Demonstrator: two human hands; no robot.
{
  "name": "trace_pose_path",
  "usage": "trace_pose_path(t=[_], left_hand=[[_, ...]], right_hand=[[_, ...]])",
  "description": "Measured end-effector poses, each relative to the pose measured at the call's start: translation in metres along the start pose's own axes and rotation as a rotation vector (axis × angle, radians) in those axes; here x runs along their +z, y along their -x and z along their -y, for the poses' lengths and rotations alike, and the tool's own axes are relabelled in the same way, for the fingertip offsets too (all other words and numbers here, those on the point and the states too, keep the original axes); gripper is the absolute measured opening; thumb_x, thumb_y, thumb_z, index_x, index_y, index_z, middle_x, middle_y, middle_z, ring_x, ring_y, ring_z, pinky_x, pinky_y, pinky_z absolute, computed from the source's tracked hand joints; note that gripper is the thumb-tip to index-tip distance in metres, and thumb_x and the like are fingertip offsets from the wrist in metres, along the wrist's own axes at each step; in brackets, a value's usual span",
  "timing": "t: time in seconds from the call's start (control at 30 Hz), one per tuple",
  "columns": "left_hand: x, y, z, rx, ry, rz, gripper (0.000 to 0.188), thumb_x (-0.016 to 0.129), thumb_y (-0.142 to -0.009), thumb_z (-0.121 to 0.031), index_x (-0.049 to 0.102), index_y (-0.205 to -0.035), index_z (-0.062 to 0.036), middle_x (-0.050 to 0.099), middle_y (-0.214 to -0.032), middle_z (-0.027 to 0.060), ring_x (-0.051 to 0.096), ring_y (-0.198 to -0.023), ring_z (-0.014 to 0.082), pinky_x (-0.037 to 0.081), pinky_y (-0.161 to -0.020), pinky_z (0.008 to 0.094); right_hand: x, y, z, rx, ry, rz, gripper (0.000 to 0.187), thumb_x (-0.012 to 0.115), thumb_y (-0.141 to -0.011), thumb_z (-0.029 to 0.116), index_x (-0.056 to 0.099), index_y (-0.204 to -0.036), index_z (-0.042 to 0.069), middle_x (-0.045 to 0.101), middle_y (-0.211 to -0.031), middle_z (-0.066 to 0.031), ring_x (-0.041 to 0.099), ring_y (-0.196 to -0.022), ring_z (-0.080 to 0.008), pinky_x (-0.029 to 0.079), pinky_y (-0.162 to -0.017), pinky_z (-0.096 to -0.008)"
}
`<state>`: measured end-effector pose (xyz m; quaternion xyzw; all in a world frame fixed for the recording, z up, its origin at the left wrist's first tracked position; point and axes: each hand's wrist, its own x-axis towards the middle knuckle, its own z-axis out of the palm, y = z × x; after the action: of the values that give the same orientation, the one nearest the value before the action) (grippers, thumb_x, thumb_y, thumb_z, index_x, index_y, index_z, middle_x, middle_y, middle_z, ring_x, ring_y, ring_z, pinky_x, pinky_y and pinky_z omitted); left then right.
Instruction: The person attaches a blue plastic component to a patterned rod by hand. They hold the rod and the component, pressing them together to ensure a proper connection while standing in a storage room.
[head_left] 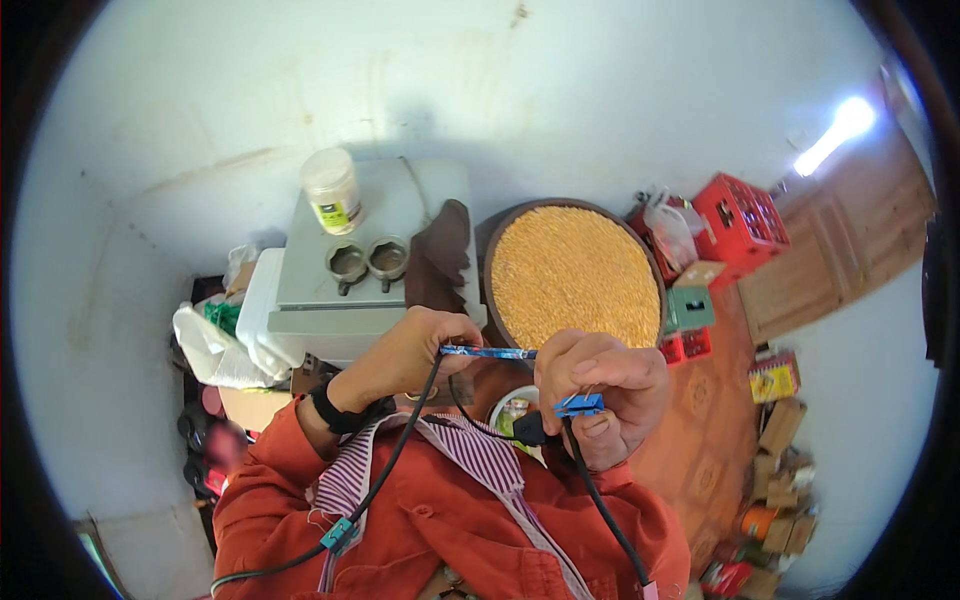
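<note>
Red jacket (450, 520) with a striped collar fills the bottom of the view, two black cables running over it. Left hand (405, 355), black watch at the wrist, is curled shut, pinching the left end of a thin blue stick (488, 352) together with one black cable (390, 460). Right hand (605, 390) is closed too, fingers gripping the stick's right end and a small blue clip (580, 405) on a second black cable (600, 500), thumb pressed beside the clip. Stick lies level between both hands, up close to the chest. Behind the hands: round tray of yellow grain (572, 272), a white box (345, 290) carrying two metal cups (367, 262), a white jar (333, 190) and a brown cloth (442, 255). Red crate (742, 220) and cardboard boxes sit on the floor at right.
</note>
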<state>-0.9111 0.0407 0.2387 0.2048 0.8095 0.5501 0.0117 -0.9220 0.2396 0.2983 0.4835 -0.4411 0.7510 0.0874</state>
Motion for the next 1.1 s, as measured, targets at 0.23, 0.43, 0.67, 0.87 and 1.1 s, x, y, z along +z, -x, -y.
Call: trace_pose_path(t=[0.23, 0.43, 0.67, 0.87, 1.1], left_hand=[[-0.003, 0.044, 0.006, -0.200, -0.044, -0.040, 0.012, 0.067, -0.081, -0.007, 0.062, -0.089, 0.0007, 0.058, -0.070, 0.0071, 0.052, -0.065, 0.0106, 0.044, -0.062, 0.0278], [-0.004, 0.062, 0.002, -0.253, 0.124, -0.044, 0.016, 0.070, -0.083, -0.011, 0.063, -0.091, 0.0009, 0.060, -0.073, 0.0023, 0.051, -0.070, 0.0076, 0.043, -0.064, 0.0259], [-0.013, 0.085, 0.025, -0.254, 0.414, -0.053, 0.021, 0.071, -0.083, -0.016, 0.064, -0.095, -0.0002, 0.064, -0.082, 0.0027, 0.055, -0.077, 0.0085, 0.046, -0.071, 0.0256], [-0.025, 0.069, 0.021, -0.200, 0.049, -0.151, 0.020, 0.068, -0.081, -0.014, 0.064, -0.096, -0.0011, 0.062, -0.079, 0.0041, 0.055, -0.075, 0.0106, 0.046, -0.069, 0.0273], [-0.010, 0.063, 0.015, -0.104, 0.043, -0.208, 0.018, 0.068, -0.070, -0.009, 0.063, -0.084, 0.0004, 0.059, -0.068, 0.0035, 0.052, -0.067, 0.0083, 0.043, -0.059, 0.0280]], right_hand=[[0.017, 0.008, -0.018, 0.187, -0.229, -0.024, 0.035, 0.058, -0.093, 0.019, 0.046, -0.115, -0.005, 0.055, -0.088, -0.0166, 0.050, -0.053, -0.0090, 0.041, -0.052, -0.0219], [0.028, 0.004, -0.026, 0.189, -0.302, -0.096, 0.028, 0.055, -0.094, 0.021, 0.045, -0.110, -0.001, 0.053, -0.070, -0.0085, 0.044, -0.048, -0.0080, 0.038, -0.052, -0.0236], [0.033, 0.005, -0.036, 0.138, -0.188, -0.135, 0.028, 0.053, -0.095, 0.023, 0.044, -0.110, 0.001, 0.049, -0.060, -0.0037, 0.043, -0.044, -0.0091, 0.041, -0.056, -0.0281], [0.058, 0.004, -0.034, 0.243, -0.338, 0.007, 0.032, 0.056, -0.094, 0.026, 0.046, -0.110, 0.000, 0.050, -0.060, -0.0049, 0.043, -0.044, -0.0106, 0.038, -0.048, -0.0291], [0.097, 0.010, -0.044, 0.306, -0.508, 0.252, 0.038, 0.058, -0.093, 0.030, 0.050, -0.106, -0.005, 0.052, -0.064, -0.0073, 0.045, -0.046, -0.0116, 0.037, -0.048, -0.0290]])
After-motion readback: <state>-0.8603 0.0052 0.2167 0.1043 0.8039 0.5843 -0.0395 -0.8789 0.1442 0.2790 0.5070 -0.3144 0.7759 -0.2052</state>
